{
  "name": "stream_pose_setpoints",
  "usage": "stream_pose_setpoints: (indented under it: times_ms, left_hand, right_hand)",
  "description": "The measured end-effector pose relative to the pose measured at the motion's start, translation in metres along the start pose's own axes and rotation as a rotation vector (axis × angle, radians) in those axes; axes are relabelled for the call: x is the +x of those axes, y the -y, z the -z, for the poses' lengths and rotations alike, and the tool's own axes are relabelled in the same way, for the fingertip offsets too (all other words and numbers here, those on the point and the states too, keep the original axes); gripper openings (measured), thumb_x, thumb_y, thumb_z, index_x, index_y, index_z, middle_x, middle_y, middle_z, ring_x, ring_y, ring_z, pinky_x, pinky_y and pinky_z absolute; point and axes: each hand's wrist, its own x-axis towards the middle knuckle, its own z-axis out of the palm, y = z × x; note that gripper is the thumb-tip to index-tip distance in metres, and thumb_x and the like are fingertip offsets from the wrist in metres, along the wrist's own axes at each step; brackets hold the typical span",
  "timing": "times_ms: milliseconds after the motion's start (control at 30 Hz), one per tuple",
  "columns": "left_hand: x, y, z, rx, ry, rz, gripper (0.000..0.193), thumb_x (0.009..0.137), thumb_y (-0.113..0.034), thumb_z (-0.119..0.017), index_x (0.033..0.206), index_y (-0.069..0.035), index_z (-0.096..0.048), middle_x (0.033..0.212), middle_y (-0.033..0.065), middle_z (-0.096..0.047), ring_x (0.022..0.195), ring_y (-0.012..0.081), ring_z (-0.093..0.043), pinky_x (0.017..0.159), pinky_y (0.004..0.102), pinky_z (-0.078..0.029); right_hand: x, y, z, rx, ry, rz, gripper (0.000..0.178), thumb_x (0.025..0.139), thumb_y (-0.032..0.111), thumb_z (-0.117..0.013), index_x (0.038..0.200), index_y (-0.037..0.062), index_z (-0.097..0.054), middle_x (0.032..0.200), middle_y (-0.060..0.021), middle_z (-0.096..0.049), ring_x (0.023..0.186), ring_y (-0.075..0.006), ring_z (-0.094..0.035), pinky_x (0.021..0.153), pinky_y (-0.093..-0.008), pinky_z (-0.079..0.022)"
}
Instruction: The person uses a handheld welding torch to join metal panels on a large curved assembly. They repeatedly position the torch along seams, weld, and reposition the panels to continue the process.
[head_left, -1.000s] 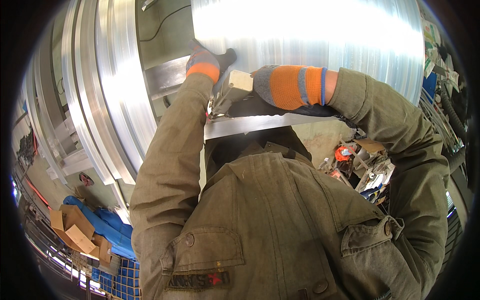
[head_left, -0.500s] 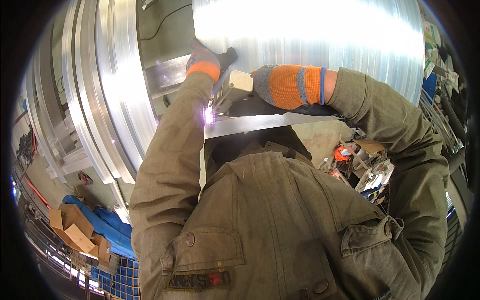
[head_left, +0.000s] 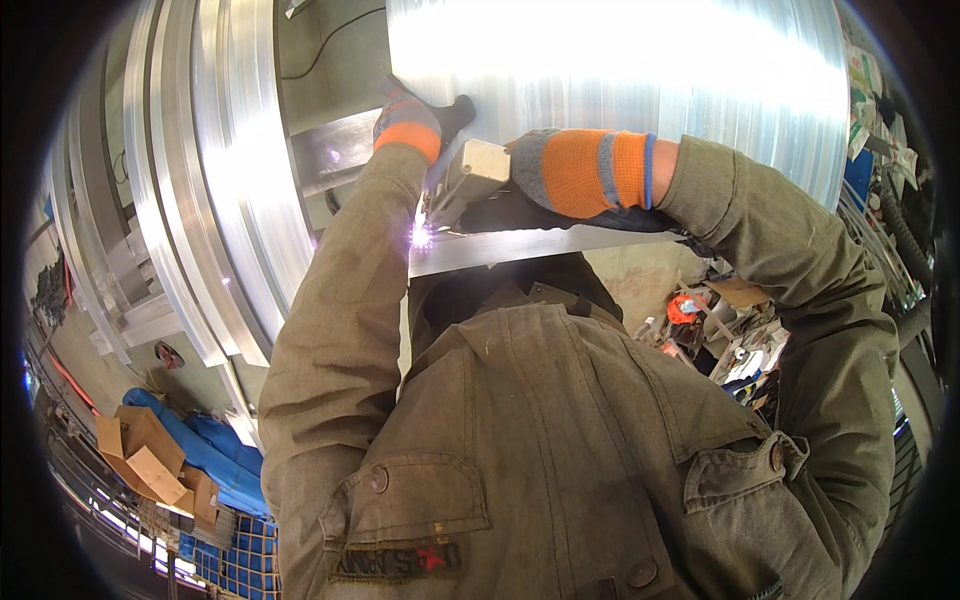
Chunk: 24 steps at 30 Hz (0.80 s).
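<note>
My right hand (head_left: 570,172), in an orange and grey glove, is wrapped round an angle grinder (head_left: 478,168) with a cream, block-shaped head. Under its left side glows a small violet-white light (head_left: 420,235), beside the front metal bar (head_left: 540,247); the glare hides the contact. My left hand (head_left: 410,122), gloved likewise, grips the left end of the shiny aluminium profiles (head_left: 640,110). Its thumb lies on top, pointing right, while the other fingers are at the end and partly hidden. The left forearm passes close to the light.
More long metal profiles (head_left: 240,150) lie on the left, on a crossbar (head_left: 335,150). An open cardboard box (head_left: 140,455) and blue wrapped bundles (head_left: 200,440) are at the lower left. Scrap and an orange object (head_left: 684,308) lie on the floor to the right. A dark cable (head_left: 325,45) runs behind.
The angle grinder and my right hand have shifted very slightly to the right, and the violet light has moved a little with them. My left hand stays put.
</note>
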Motion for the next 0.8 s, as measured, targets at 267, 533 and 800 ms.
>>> stream_pose_setpoints:
  times_ms: [267,533,800]
  left_hand:
    - [-0.009,-0.007,0.006,0.012,0.031,0.036,0.134,0.068,-0.057,-0.088,0.161,0.004,-0.012,0.146,0.0286,-0.06,0.132,0.0407,-0.063,0.114,0.0435,-0.051]
    - [-0.018,-0.016,0.014,0.132,0.107,0.046,0.15,0.07,-0.062,-0.084,0.17,0.001,0.008,0.161,0.0312,-0.048,0.144,0.044,-0.055,0.118,0.0438,-0.047]
    - [-0.021,-0.018,0.017,0.058,0.109,0.095,0.145,0.071,-0.058,-0.084,0.17,0.0,0.005,0.159,0.0317,-0.05,0.141,0.0423,-0.057,0.115,0.0451,-0.049]
  right_hand:
    - [0.003,-0.033,-0.003,0.08,-0.061,0.191,0.042,0.104,0.049,-0.064,0.126,0.0132,-0.066,0.086,-0.004,-0.065,0.071,-0.0166,-0.062,0.064,-0.0347,-0.051]
    - [0.025,-0.079,-0.013,-0.208,-0.174,0.375,0.038,0.102,0.041,-0.061,0.117,0.0077,-0.071,0.086,-0.0117,-0.07,0.076,-0.0268,-0.065,0.068,-0.0403,-0.053]
    - [0.022,-0.074,-0.009,-0.326,-0.193,0.398,0.028,0.099,0.019,-0.061,0.116,-0.0015,-0.07,0.104,-0.0237,-0.074,0.1,-0.0406,-0.071,0.087,-0.0462,-0.056]
